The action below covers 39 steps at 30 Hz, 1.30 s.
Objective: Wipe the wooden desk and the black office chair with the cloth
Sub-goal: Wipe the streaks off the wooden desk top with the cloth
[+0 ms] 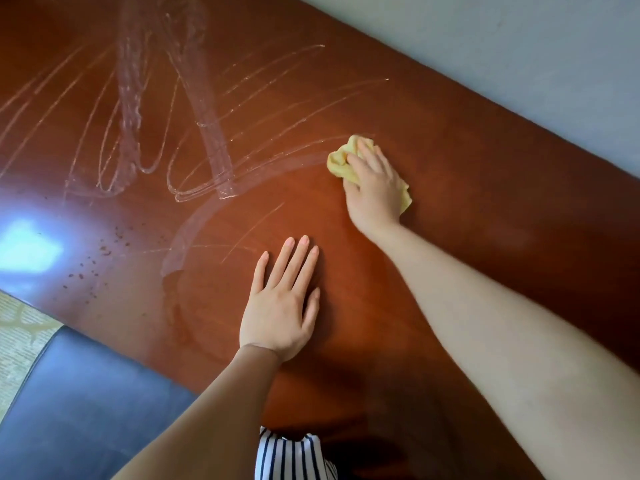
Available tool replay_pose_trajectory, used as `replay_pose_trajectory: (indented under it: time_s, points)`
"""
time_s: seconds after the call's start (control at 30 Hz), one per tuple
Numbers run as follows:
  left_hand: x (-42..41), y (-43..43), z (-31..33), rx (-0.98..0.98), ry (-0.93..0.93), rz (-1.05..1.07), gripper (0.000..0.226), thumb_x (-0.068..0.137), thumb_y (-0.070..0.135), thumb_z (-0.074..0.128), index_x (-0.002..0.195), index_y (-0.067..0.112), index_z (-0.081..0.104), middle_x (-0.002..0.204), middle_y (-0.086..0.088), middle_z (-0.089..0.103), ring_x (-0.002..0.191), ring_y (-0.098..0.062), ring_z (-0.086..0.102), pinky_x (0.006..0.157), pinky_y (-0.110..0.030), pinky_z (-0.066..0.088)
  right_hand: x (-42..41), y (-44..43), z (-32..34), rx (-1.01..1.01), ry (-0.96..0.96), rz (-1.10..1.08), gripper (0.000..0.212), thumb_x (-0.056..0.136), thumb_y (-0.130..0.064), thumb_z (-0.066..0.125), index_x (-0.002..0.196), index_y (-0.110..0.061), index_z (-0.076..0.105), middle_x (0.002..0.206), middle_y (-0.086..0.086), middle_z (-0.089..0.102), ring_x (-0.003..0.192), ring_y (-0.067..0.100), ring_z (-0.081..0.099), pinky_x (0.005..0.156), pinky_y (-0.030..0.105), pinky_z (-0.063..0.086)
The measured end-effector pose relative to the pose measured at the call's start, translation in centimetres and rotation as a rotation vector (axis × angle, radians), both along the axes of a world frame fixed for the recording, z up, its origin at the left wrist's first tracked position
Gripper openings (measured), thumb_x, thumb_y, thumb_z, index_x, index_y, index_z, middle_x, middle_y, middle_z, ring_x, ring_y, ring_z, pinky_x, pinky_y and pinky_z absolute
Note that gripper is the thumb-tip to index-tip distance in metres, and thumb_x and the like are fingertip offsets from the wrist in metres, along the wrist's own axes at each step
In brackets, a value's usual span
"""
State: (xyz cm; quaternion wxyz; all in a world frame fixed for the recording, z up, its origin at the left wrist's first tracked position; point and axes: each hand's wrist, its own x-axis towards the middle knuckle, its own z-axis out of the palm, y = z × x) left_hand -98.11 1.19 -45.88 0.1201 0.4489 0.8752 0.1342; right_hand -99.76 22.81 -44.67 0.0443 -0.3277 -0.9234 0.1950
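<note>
The right hand (372, 187) presses down on a crumpled yellow cloth (341, 161), its fingers (367, 157) curled over the bunched fabric and gripping it against the wooden desk (467, 209). Part of the cloth pokes out ahead of the fingertips and another fold shows past the outer side of the hand, near the wrist. The cloth sits toward the far side of the desk, near the pale wall (502, 39). The left hand (282, 299) lies flat on the desk closer to the person, palm down, holding nothing; its 4 fingers are stretched straight and close together, the thumb set slightly apart. Damp wipe streaks (207, 133) loop across the reddish-brown surface to the left of the cloth, and a wider curved smear runs just beside the left hand. Small dark specks (104, 251) dot the desk near a bright window reflection. The black office chair (79, 403) sits at the lower left, against the desk's near edge. A striped garment (294, 455) shows at the bottom
</note>
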Motion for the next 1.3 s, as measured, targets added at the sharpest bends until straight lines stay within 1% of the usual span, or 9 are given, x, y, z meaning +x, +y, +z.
replay_pose_trajectory:
  time_s: [0.17,0.4,0.57,0.63,0.77,0.87,1.03,1.17,1.3]
  points:
    - [-0.1,0.0,-0.1,0.012,0.013,0.007,0.056,0.098,0.037,0.028,0.151,0.019,0.024,0.157,0.003,0.014,0.147,-0.014,0.003,0.119,-0.039,-0.002,5.9,-4.4,0.1,-0.01,0.019,0.292,0.037,0.094,-0.021,0.051,0.131,-0.024,0.056,0.15,-0.005,0.038,0.142,0.02,0.025,0.113,0.04,0.021]
    - [0.0,0.0,0.2,0.027,-0.005,0.005,0.055,0.098,0.036,0.022,0.151,0.021,0.024,0.157,0.005,0.013,0.147,-0.012,0.0,0.119,-0.034,-0.006,16.5,-8.8,0.5,-0.007,0.014,0.458,0.047,0.083,-0.012,0.061,0.127,-0.027,0.059,0.144,-0.005,0.045,0.138,0.02,0.034,0.112,0.037,0.026]
    - [0.1,0.1,0.3,0.028,-0.002,0.017,0.056,0.098,0.038,0.019,0.151,0.022,0.023,0.157,0.007,0.01,0.147,-0.01,-0.001,0.119,-0.032,-0.008,22.7,-6.2,1.0,0.046,-0.034,0.913,0.049,0.081,-0.004,0.053,0.122,-0.028,0.064,0.139,-0.005,0.051,0.135,0.019,0.039,0.111,0.036,0.033]
    - [0.1,0.1,0.3,0.034,-0.006,0.018,0.056,0.098,0.038,0.019,0.151,0.021,0.024,0.157,0.008,0.01,0.147,-0.01,-0.001,0.119,-0.032,-0.008,23.7,-3.9,1.2,0.042,-0.058,0.97,0.057,0.075,0.005,0.066,0.122,-0.026,0.064,0.138,-0.002,0.052,0.133,0.02,0.039,0.11,0.038,0.033]
    - [0.2,0.0,0.3,0.042,-0.012,0.017,0.056,0.098,0.038,0.018,0.151,0.022,0.023,0.157,0.008,0.01,0.147,-0.011,0.0,0.119,-0.033,-0.006,23.9,0.3,1.9,0.062,-0.164,0.811,0.078,0.055,0.018,0.078,0.121,-0.021,0.065,0.135,0.004,0.054,0.13,0.025,0.041,0.103,0.047,0.039]
    - [0.3,0.0,0.2,0.048,-0.021,0.018,0.056,0.098,0.039,0.018,0.151,0.022,0.022,0.157,0.008,0.01,0.147,-0.011,0.0,0.119,-0.033,-0.006,23.2,2.4,1.9,-0.004,-0.16,0.661,0.071,0.07,0.023,0.066,0.128,-0.018,0.059,0.142,0.003,0.046,0.135,0.025,0.032,0.104,0.049,0.039]
    - [0.3,0.0,0.2,0.049,-0.025,0.013,0.056,0.098,0.039,0.019,0.151,0.022,0.022,0.157,0.008,0.011,0.147,-0.011,-0.001,0.119,-0.033,-0.007,19.5,4.4,1.8,-0.018,-0.088,0.359,0.058,0.084,0.019,0.05,0.135,-0.008,0.05,0.15,0.005,0.033,0.141,0.015,0.019,0.113,0.031,0.018]
    - [0.3,-0.1,0.2,0.054,-0.021,0.015,0.055,0.098,0.038,0.019,0.151,0.022,0.022,0.157,0.008,0.01,0.147,-0.01,0.0,0.119,-0.033,-0.006,14.0,5.3,1.3,0.018,-0.043,0.143,0.046,0.093,0.007,0.047,0.137,-0.005,0.047,0.152,0.007,0.033,0.143,0.024,0.02,0.117,0.039,0.023]
    - [0.2,0.0,0.1,0.064,-0.027,0.014,0.054,0.099,0.037,0.02,0.151,0.023,0.022,0.157,0.008,0.012,0.147,-0.01,0.0,0.119,-0.034,-0.005,7.7,5.0,0.7,0.03,-0.05,-0.034,0.042,0.1,-0.008,0.042,0.142,-0.013,0.042,0.155,0.005,0.025,0.145,0.028,0.014,0.118,0.042,0.013]
